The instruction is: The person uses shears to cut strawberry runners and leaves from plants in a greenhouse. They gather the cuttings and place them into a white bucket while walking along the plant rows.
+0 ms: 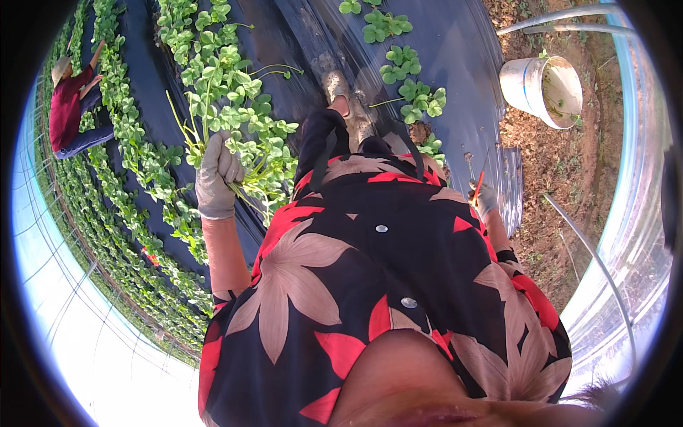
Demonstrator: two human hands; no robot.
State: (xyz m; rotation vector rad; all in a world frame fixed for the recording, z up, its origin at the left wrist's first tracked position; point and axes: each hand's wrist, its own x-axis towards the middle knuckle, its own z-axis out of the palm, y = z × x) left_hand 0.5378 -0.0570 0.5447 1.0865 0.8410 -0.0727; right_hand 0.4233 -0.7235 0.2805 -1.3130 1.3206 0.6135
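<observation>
My left hand, in a pale work glove, is closed around a bunch of cut-looking strawberry stems and leaves, just over a dense row of strawberry plants. My right hand, gloved too, grips a tool with an orange-red handle low at my other side; a thin dark blade or rod seems to extend from it, too small to identify. Smaller strawberry plants grow through black plastic mulch film between my feet and that hand.
A white plastic bucket lies tilted on bare soil, with some stems inside. Curved greenhouse hoops and clear film stand at the right. A co-worker in a dark red shirt crouches among rows at the far left. My shoes stand in the furrow.
</observation>
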